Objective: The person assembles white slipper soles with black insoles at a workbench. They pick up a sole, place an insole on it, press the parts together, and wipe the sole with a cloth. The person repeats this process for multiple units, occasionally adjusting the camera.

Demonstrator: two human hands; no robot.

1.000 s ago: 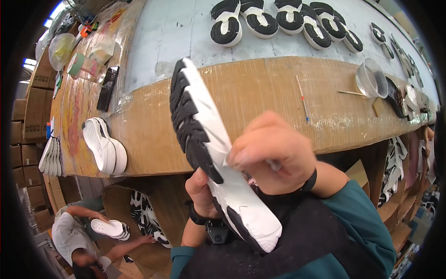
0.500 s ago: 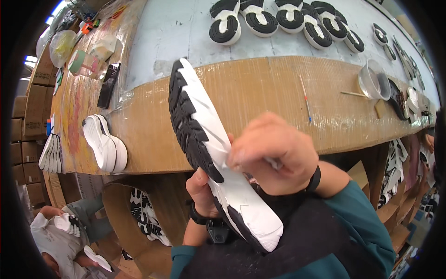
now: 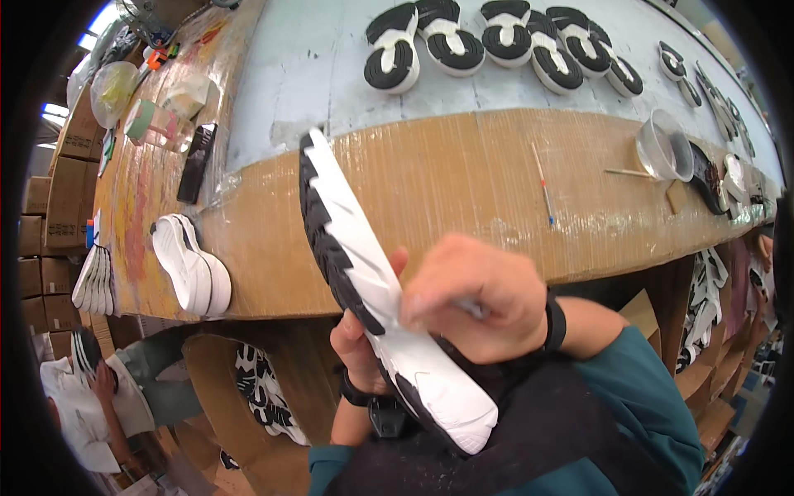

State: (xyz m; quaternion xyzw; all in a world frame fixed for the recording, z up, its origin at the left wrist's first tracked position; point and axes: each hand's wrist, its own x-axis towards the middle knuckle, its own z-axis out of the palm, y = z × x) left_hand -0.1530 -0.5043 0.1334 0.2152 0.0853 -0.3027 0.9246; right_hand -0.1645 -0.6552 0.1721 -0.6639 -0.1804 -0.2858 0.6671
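A white shoe sole with a black tread [image 3: 351,227] stands tilted in front of me, its far end over the table edge and its near end above my lap. My left hand [image 3: 357,354] grips it from below and the left, around the middle. At the sole's white side wall, my right hand [image 3: 484,302] is closed with fingertips against or very near the surface. A small whitish bit shows inside its curled fingers, too blurred to name. Left of the sole, a pair of white soles [image 3: 192,264] stands on the cardboard-covered table edge [image 3: 447,182].
Several black-and-white soles [image 3: 506,37] lie across the table's far side. A clear plastic cup [image 3: 662,147], a thin stick [image 3: 628,173] and a pen [image 3: 542,186] are to the right. Left lie a black phone-like object [image 3: 196,165] and a bottle [image 3: 153,124]. Another person [image 3: 95,405] holds a sole.
The sole has rolled slightly, showing less black tread, and its far end sits lower in view. My right hand stays at its side wall. The other person has lifted a sole upright.
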